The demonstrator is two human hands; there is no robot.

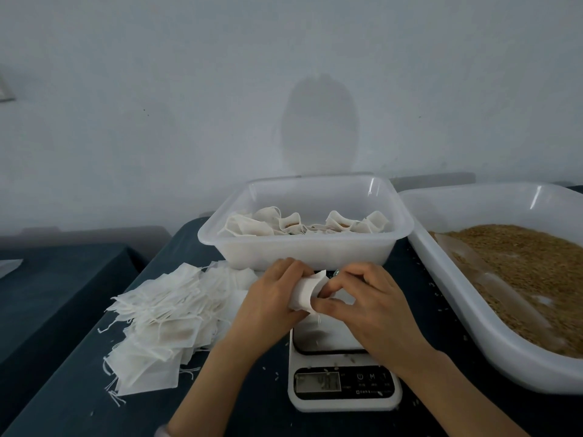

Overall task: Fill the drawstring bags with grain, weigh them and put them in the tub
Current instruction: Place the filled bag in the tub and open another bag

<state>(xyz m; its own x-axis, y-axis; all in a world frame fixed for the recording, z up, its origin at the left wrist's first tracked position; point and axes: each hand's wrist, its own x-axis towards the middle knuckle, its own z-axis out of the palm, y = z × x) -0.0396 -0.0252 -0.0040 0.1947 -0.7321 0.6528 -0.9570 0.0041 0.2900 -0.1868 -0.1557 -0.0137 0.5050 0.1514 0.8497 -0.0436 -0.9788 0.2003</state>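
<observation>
Our left hand curls round the left side of one small white drawstring bag, and our right hand pinches the bag's right edge between thumb and bent fingers. Both hands are thus closed on the same bag, which we hold over the far end of the scale, seemingly clear of its platform. We judge that we are working the bag's mouth, either spreading it for filling or drawing it closed; we cannot tell which, nor whether grain is inside.

To do this well we should keep the mouth upward and the bag over the scale, so that anything spilled lands where we can gather it; loose kernels dot the dark cloth around the scale. We should grip the hem, not the thin body, and pull the string evenly so the mouth does not pucker on one side.

The bag is thin, soft and white, bent into a shallow curve between our hands, with a bit of string hanging beneath. To our left lies a loose pile of empty bags. Beyond the hands stands the tub, holding filled bags with their mouths up, brown showing inside some. At right the large tray holds the grain. The scale's display is too blurred to read
</observation>
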